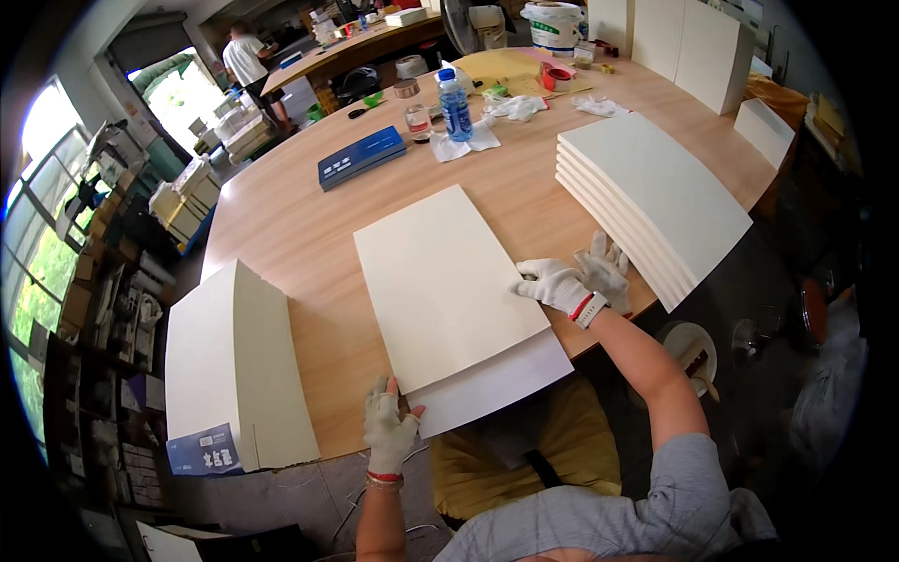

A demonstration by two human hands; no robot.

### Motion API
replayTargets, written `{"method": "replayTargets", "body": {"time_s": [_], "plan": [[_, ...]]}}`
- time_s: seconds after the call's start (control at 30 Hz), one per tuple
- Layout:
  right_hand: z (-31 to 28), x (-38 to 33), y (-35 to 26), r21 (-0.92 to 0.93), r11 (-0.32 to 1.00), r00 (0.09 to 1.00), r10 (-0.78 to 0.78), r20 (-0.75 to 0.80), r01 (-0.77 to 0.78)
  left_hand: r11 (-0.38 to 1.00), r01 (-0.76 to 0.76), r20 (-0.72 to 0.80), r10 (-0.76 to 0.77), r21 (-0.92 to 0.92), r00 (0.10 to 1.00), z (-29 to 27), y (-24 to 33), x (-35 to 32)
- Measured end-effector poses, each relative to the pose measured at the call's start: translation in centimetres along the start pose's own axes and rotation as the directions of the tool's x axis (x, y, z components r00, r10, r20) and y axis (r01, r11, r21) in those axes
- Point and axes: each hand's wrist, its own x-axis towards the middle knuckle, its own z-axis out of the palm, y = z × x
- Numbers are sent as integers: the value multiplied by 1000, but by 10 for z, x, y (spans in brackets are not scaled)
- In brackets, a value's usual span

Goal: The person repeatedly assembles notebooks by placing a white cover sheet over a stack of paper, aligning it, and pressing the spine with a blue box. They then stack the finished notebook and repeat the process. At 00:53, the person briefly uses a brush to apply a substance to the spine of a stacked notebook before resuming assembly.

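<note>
Cream-white panel, one: lay mid-tabletop before you, over a white sheet protruding nearside. Your gloved left hand met the near-left edge; your gloved right hand rested fingertips on the right edge. Whether either gripped, cannot tell.

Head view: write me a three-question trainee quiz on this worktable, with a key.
1. True or false: the left hand is at the far edge of the cream board.

2. Which colour is the cap of the bottle?
A) green
B) blue
C) red

3. Which hand has the watch at its wrist?

Key:
1. False; it is at the near left corner.
2. B
3. The right hand.
</note>
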Motion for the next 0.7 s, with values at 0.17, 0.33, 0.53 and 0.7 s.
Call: {"method": "replayTargets", "body": {"time_s": [0.17,0.33,0.53,0.7], "plan": [[-1,-6,-11,-211,977,993,-58,-99,36,1000,8,-2,-8,7,1000,-4,-1,4],[-20,-65,-48,8,946,946,-324,18,324,908,-393,241,352,149,905,-37,61,30],[-34,-75,-61,-91,968,957,-212,200,234,924,-334,487,207,188,848,-49,78,41],[-39,-67,-35,-58,988,958,-123,260,143,905,-396,385,313,157,868,-34,58,55]]}}
